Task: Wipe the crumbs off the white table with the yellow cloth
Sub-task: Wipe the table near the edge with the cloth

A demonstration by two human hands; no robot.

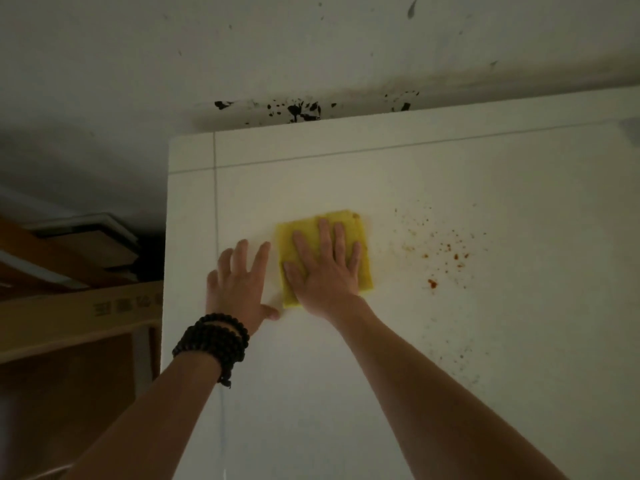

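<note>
While right hand point(323, 271) flattens yellow cloth point(360, 233), crumbs point(446, 252) beside.

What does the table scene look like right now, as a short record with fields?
surface: white table
cloth: folded yellow cloth, flat on the table
right hand: palm down on the cloth, fingers spread
left hand: flat on bare table beside the cloth, dark bead bracelet on the wrist
crumbs: reddish-orange crumbs, right of the cloth, apart from it

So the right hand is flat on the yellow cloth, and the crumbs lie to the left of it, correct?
Not quite. The right hand is flat on the yellow cloth, but the head view shows the crumbs lying to the right of it on the white table.
</note>
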